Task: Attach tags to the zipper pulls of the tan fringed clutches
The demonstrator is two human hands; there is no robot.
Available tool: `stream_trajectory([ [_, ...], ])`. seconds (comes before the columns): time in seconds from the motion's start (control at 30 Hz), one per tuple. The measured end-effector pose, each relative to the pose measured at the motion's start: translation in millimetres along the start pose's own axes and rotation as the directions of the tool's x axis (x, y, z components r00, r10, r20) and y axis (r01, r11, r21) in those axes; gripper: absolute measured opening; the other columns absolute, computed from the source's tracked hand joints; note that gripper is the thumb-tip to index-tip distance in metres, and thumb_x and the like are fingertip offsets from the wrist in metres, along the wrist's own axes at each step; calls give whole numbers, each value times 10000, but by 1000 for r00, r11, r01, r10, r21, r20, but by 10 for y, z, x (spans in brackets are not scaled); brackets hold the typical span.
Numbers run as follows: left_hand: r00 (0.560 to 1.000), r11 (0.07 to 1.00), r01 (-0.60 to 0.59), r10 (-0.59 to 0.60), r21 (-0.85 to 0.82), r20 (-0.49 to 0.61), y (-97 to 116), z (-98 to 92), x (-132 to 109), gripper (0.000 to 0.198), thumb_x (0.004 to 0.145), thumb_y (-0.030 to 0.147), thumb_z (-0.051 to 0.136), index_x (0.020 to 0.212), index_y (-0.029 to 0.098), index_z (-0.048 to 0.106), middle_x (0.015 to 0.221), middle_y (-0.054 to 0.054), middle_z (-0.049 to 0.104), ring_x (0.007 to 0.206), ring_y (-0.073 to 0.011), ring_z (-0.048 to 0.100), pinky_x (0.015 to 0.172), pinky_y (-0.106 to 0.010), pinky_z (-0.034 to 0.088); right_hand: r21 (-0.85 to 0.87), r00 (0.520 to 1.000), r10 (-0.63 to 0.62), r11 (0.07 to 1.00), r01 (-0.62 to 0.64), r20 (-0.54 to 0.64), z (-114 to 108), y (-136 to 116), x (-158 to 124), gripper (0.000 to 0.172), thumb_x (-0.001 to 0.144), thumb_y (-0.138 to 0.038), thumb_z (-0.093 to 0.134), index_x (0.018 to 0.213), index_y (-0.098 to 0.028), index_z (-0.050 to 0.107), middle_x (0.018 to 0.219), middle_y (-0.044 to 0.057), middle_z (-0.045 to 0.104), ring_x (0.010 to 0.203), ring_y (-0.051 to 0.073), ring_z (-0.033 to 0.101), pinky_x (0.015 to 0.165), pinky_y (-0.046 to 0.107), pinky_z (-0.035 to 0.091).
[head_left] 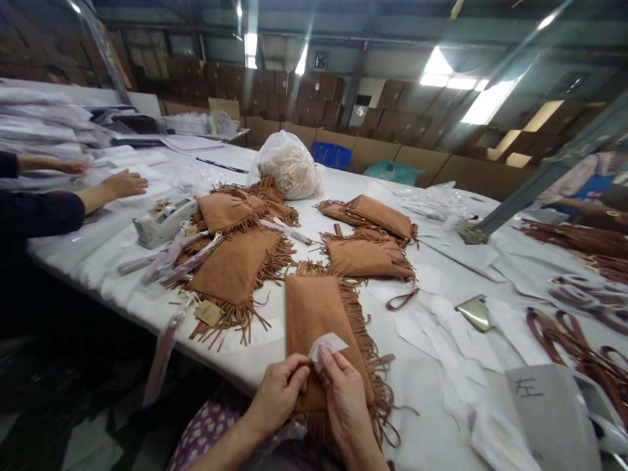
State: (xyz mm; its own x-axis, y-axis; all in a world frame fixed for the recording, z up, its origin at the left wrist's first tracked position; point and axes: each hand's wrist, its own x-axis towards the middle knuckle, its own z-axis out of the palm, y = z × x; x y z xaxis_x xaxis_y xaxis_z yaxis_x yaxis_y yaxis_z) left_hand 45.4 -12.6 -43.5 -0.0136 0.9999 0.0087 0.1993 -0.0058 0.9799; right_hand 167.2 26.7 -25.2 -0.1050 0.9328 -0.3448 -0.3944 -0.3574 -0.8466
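A tan fringed leather pouch [314, 304] lies at the table's front edge, its fringe spread along the right side. Over its lower part, my right hand [346, 392] pinches a small piece of white paper [331, 341] between thumb and fingers. My left hand [280, 391] is closed beside it, fingertips pressed together close to the paper and the pouch's left edge. What those fingertips hold, if anything, is too small to make out. Another fringed pouch [235, 265] with a tan hang tag [208, 313] lies to the left.
More fringed pouches [367, 255] lie at the right. A tape dispenser [165, 222] stands at left, near a co-worker's hands [122, 185]. Behind is a stuffed plastic bag [287, 163]. On the right are brown straps [579, 343], a phone [475, 313], paper scraps and a metal post [520, 190].
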Motion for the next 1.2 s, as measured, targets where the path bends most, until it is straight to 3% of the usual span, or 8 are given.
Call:
stream_trajectory([
  [0.23,999,995,8,-11,-104,-33,-42,-15,-18,198,915,380,446,922,189,500,646,14,597,629,-153,570,603,-237,411,-294,990,-97,948,123,102,-74,87,-62,362,690,-429,739,909,-144,696,829,76,725,750,205,651,742,322,525],
  [0.43,1000,996,-12,14,-84,23,-40,-45,-74,177,896,276,476,1046,203,418,711,14,620,649,-149,548,622,-244,401,-662,991,-59,739,122,117,-136,69,-127,432,688,-522,688,680,-91,699,649,107,696,620,233,621,552,299,490],
  [0.53,999,999,-11,13,-40,52,46,-127,-103,220,837,206,520,1046,199,449,823,-18,622,724,-163,561,657,-253,421,-667,988,-62,732,139,139,-130,24,-142,426,711,-522,663,720,-99,713,688,95,705,659,232,627,583,292,487],
  [0.63,996,991,-14,26,130,-86,75,-237,-162,227,742,199,613,958,199,546,936,-47,579,875,-208,548,792,-308,433,-675,989,-122,723,145,83,-126,-4,-138,410,701,-524,668,699,-116,715,646,65,688,632,214,611,573,277,469],
  [0.7,991,984,56,-33,170,-131,27,-281,-221,182,722,245,643,886,192,584,844,-26,565,805,-199,547,747,-306,442,-675,987,-152,722,151,58,-124,1,-135,398,683,-527,682,653,-131,707,606,49,671,602,203,595,551,268,454],
  [0.8,968,966,244,-247,-85,-34,-98,-262,-305,282,794,361,568,998,166,569,636,38,513,512,-125,500,479,-228,394,-635,987,-149,757,154,61,-108,36,-143,387,668,-531,695,630,-146,703,604,46,676,600,204,600,547,264,455],
  [0.87,953,923,294,-303,-247,1,-171,-217,-331,400,824,407,516,1121,138,531,616,40,537,441,-109,499,418,-210,382,-613,989,-125,776,145,76,-92,65,-153,389,670,-536,694,644,-147,709,616,54,688,608,211,611,549,267,464],
  [1.2,966,905,248,-255,-346,25,-237,-203,-255,291,812,368,550,914,109,634,559,-4,621,457,-116,562,468,-214,461,-693,981,-143,694,194,132,-62,116,-158,418,716,-548,649,674,-134,690,621,67,677,621,215,602,570,275,456],
])
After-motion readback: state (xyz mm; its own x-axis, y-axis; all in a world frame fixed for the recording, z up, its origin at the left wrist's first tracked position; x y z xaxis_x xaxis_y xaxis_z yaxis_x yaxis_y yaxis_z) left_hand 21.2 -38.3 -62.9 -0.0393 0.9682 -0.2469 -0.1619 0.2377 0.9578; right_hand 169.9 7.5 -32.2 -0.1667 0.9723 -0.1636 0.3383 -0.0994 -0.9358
